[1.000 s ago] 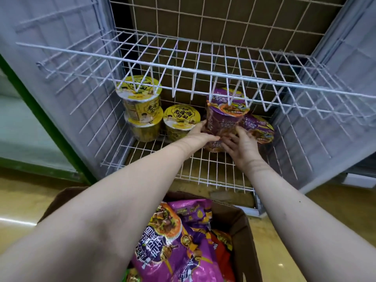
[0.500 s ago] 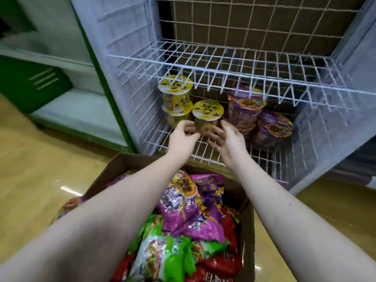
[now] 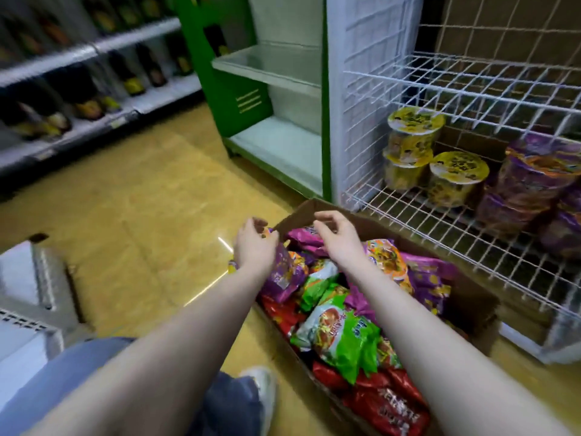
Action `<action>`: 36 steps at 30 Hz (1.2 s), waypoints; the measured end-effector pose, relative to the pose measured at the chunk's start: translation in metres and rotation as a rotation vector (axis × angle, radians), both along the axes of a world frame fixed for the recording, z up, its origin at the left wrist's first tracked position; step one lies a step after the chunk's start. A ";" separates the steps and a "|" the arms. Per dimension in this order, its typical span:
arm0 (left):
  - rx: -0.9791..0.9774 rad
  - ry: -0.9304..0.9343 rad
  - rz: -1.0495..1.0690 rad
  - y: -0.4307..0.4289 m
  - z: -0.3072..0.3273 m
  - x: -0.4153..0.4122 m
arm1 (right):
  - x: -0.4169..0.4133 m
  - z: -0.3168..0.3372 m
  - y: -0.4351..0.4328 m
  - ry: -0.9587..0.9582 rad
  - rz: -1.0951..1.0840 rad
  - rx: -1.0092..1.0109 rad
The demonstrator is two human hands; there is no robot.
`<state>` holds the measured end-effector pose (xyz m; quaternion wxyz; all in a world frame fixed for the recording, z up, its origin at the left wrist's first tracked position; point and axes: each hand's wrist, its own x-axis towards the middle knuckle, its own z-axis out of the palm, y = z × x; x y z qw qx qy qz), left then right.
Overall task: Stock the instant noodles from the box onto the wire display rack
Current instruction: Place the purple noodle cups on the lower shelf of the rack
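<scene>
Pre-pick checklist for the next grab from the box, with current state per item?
1. Left hand empty: ok.
2. Right hand empty: ok.
3. Packets left in box: ok, plenty.
4. Rack's bottom shelf has bare wire in front: ok.
5. Purple packet close by left hand: ok.
6. Yellow cup stack steady: cannot tell, blurred.

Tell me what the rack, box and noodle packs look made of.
Rack: thin metal wire, probably white-coated; a welded grid shows.
Box: brown cardboard, matte, with a folded flap.
Noodle packs: glossy printed plastic film, crinkled, with highlights; blur leaves the exact film open.
</scene>
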<state>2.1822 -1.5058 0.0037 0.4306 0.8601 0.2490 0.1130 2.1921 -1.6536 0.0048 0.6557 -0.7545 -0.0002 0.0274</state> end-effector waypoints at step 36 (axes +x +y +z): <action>-0.439 -0.099 -0.238 0.010 0.044 -0.009 | -0.019 -0.004 -0.016 0.449 -0.038 0.474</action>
